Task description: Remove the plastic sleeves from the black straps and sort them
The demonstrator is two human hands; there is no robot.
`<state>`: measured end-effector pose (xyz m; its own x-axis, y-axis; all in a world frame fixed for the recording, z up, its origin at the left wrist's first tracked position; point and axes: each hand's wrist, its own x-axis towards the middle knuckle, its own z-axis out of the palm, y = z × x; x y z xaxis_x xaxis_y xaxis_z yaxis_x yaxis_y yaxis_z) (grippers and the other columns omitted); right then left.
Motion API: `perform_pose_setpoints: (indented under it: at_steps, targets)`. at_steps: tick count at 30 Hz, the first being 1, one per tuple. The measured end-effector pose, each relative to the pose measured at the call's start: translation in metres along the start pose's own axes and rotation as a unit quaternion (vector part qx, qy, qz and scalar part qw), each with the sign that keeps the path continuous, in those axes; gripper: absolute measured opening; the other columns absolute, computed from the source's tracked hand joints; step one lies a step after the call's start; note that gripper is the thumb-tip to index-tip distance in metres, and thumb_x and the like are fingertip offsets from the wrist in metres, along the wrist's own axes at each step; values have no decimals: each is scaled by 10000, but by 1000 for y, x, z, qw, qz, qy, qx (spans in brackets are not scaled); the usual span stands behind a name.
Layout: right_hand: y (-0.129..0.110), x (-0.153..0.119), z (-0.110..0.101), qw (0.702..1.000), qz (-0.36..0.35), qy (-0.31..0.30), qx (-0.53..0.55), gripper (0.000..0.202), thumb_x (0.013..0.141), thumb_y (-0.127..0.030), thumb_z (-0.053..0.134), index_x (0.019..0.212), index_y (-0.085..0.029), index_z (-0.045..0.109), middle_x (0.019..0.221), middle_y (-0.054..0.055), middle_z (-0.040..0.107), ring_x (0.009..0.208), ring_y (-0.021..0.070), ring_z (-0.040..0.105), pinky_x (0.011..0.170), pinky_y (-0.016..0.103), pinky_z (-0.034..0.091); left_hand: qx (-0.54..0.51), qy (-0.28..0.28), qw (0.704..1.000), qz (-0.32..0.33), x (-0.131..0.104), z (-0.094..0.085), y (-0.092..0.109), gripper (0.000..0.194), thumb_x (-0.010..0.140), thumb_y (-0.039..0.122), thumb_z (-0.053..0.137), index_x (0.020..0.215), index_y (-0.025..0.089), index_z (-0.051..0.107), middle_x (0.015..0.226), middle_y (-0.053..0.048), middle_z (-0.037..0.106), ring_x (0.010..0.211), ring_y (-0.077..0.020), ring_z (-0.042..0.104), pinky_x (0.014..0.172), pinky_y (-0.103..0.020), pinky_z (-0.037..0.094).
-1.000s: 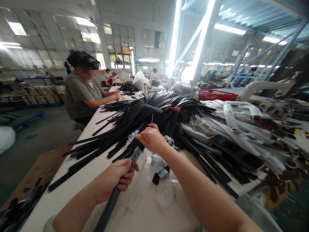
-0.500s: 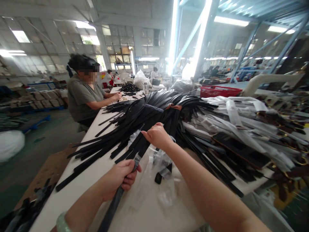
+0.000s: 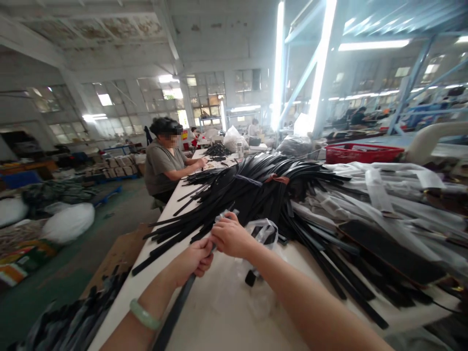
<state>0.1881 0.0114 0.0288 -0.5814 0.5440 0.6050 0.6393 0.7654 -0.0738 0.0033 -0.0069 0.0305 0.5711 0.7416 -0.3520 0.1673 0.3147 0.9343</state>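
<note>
My left hand [image 3: 195,258] is closed around a black strap [image 3: 174,312], whose lower part hangs toward the bottom edge. Against it, my right hand [image 3: 230,236] has its fingers wrapped round crumpled clear plastic [image 3: 223,214] at the strap's upper end. Beyond both hands lies a large heap of black straps [image 3: 256,180], tied with a brown band [image 3: 278,179] and a dark band. Loose clear plastic [image 3: 261,231] and a small black end piece [image 3: 250,278] lie beside my right forearm.
White-wrapped straps [image 3: 380,190] pile up on the right of the pale table [image 3: 215,317], near a red basket [image 3: 361,153]. A person [image 3: 163,165] sits at the table's left side. More dark straps [image 3: 87,312] lie low at left. White sacks [image 3: 69,222] stand on the floor.
My right hand has come back from the heap to meet my left hand and now grips the plastic at the strap's end. The view has shifted left and up.
</note>
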Motion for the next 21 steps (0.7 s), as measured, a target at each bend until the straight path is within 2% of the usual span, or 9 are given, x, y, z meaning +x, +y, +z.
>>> perform_pose_setpoints:
  at_steps: [4, 6, 8, 11, 14, 16, 19, 21]
  targets:
    - [3, 0, 1, 1000, 1, 3, -1, 284, 947, -315, 451, 715, -181, 546, 734, 19, 623, 783, 156, 528, 862, 328, 267, 12, 10, 1000, 2, -12, 8, -1, 622, 681, 678, 689, 1002, 222, 415, 602, 77, 341, 470, -49, 180, 425, -171, 90]
    - [7, 1, 0, 1000, 14, 16, -11, 292, 959, -324, 437, 729, -182, 548, 748, 30, 628, 798, 165, 531, 868, 333, 259, 31, 25, 999, -3, -30, 8, -6, 612, 722, 675, 650, 1048, 198, 447, 626, 61, 359, 489, -56, 212, 431, -173, 138]
    - [9, 2, -1, 999, 19, 21, -14, 296, 967, -327, 428, 739, -185, 552, 756, 37, 635, 806, 172, 534, 871, 335, 255, 53, 45, 998, -13, -58, 3, -12, 576, 773, 663, 596, 1048, 169, 483, 637, 57, 341, 503, -61, 221, 437, -178, 172]
    - [12, -3, -4, 1000, 15, 22, -8, 291, 967, -322, 431, 751, -187, 571, 775, 44, 655, 825, 180, 550, 846, 330, 261, 95, 44, 993, -51, -113, -11, -18, 526, 828, 627, 542, 1060, 155, 514, 645, 46, 354, 514, -74, 269, 453, -187, 245]
    - [19, -11, -1, 999, 33, 38, -11, 295, 955, -299, 427, 738, -181, 588, 755, 54, 669, 812, 193, 571, 803, 331, 267, 184, -14, 976, -117, -166, -32, -16, 456, 854, 561, 551, 1071, 159, 546, 665, 14, 442, 543, -100, 393, 521, -217, 352]
    - [24, -13, 6, 996, 48, 67, -28, 323, 950, -317, 416, 709, -179, 579, 710, 63, 655, 772, 203, 578, 777, 334, 276, 158, 11, 976, -148, -194, -50, -14, 402, 790, 508, 666, 942, 141, 603, 650, 0, 456, 536, -105, 397, 507, -222, 341]
    - [27, -13, 17, 997, 6, 76, -25, 332, 945, -334, 407, 695, -185, 569, 673, 56, 638, 726, 205, 589, 750, 333, 290, 112, 45, 976, -182, -223, -73, -11, 348, 755, 454, 708, 894, 147, 619, 611, 5, 420, 494, -95, 336, 463, -216, 288]
    - [24, -14, 20, 997, -21, 74, -19, 338, 943, -359, 407, 703, -188, 573, 659, 51, 632, 710, 207, 596, 740, 332, 298, 99, 57, 973, -202, -237, -80, -9, 327, 741, 435, 717, 863, 148, 618, 586, 3, 407, 464, -90, 297, 427, -213, 229]
